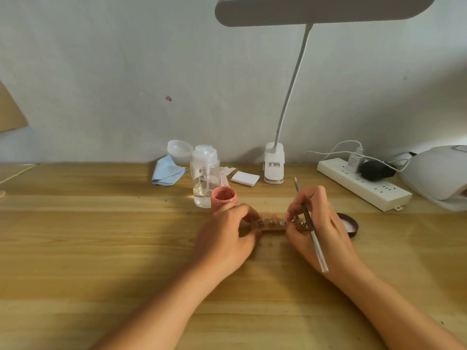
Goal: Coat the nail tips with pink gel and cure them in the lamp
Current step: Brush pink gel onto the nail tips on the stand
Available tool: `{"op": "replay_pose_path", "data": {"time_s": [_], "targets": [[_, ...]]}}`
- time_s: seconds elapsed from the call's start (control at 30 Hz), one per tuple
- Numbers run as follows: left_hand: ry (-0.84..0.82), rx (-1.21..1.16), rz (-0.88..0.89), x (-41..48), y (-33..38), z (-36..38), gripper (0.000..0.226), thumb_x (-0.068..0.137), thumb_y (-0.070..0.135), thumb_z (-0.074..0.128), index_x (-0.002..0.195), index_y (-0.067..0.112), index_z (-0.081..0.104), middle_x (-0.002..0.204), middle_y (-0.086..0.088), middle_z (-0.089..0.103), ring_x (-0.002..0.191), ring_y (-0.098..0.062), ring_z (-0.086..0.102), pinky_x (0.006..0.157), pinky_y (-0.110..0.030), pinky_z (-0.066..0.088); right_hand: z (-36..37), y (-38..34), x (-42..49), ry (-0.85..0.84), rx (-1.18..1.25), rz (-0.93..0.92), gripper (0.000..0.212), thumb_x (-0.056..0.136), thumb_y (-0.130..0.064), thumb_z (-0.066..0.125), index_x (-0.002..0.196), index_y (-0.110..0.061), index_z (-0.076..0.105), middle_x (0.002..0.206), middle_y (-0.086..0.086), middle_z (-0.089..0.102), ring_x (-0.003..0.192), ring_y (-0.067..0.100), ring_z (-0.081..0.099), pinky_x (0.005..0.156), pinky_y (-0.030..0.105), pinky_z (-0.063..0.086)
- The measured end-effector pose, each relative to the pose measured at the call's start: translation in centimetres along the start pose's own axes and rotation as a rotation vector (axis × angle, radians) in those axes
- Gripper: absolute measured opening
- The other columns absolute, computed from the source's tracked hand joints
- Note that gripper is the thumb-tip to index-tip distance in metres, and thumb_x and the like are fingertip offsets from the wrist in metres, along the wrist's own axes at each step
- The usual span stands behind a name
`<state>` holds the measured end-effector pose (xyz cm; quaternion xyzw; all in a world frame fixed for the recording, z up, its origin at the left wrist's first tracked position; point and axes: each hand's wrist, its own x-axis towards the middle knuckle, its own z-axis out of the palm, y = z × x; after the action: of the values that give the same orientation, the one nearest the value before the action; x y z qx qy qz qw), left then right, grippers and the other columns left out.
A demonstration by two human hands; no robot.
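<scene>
Wooden desk point(101, 248): left hand point(225, 238) grips the holder point(271, 227) at its left end, right hand point(321, 231) curls round the brush point(316, 242), fingertips point(290, 213) maybe pinching a stud, too blurry.

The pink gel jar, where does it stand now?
In the head view the pink gel jar stands slightly left of centre on the wooden table, beside the clear pump bottle and just behind the left hand.

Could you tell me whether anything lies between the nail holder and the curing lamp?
Yes: the jar lid lies on the table right of the holder, roughly on the line to the lamp. The power strip sits farther back, probably off that path.
</scene>
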<state>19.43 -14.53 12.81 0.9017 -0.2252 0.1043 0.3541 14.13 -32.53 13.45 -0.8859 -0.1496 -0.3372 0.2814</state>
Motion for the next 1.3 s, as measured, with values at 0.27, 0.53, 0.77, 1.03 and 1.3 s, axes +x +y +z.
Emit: {"op": "replay_pose_path", "data": {"time_s": [0.27,0.53,0.77,1.03,1.3], "targets": [[0.001,0.003,0.008,-0.1,-0.1,0.1,0.018,0.083,0.032,0.074,0.098,0.037,0.064,0.102,0.02,0.057,0.063,0.006,0.047,0.055,-0.015,0.03,0.3,0.5,-0.2,-0.049,-0.114,-0.014,0.041,0.075,0.005,0.07,0.101,-0.013,0.045,0.087,-0.022,0.051,0.091,0.015,0.054,0.074,0.041,0.052],[0.011,0.041,-0.01,-0.2,0.2,0.1,0.017,0.082,0.035,0.07,0.097,0.036,0.063,0.102,0.02,0.058,0.064,0.006,0.047,0.054,-0.012,0.029,0.3,0.5,-0.2,-0.059,-0.098,0.006,0.043,0.073,0.006,0.071,0.102,-0.01,0.044,0.089,-0.018,0.051,0.091,0.019,0.056,0.075,0.044,0.053],[0.015,0.095,-0.042,-0.2,0.4,0.4,0.027,0.085,0.043,0.064,0.11,0.035,0.063,0.111,0.021,0.061,0.101,-0.003,0.058,0.074,-0.022,0.041,0.4,-0.6,-0.2,0.075,-0.025,0.124,0.045,0.085,-0.02,0.07,0.116,-0.022,0.037,0.1,0.008,0.059,0.096,0.018,0.056,0.082,0.036,0.049],[-0.033,-0.069,-0.121,0.5,0.5,0.0,0.016,0.089,0.05,0.065,0.104,0.046,0.066,0.094,0.031,0.063,0.079,0.01,0.052,0.059,-0.008,0.03,0.4,-2.2,0.0,0.278,0.036,0.174,0.026,0.098,-0.046,0.035,0.119,-0.031,0.039,0.093,-0.022,0.056,0.09,0.008,0.059,0.078,0.039,0.048],[0.072,-0.088,-0.149,0.7,0.6,0.9,0.008,0.084,0.044,0.072,0.087,0.04,0.066,0.093,0.028,0.066,0.084,0.004,0.055,0.06,-0.006,0.032,0.1,-3.7,-0.1,0.216,0.162,0.235,0.005,0.081,-0.018,0.063,0.085,-0.015,0.062,0.07,-0.008,0.066,0.072,0.011,0.064,0.084,0.038,0.05]]}}
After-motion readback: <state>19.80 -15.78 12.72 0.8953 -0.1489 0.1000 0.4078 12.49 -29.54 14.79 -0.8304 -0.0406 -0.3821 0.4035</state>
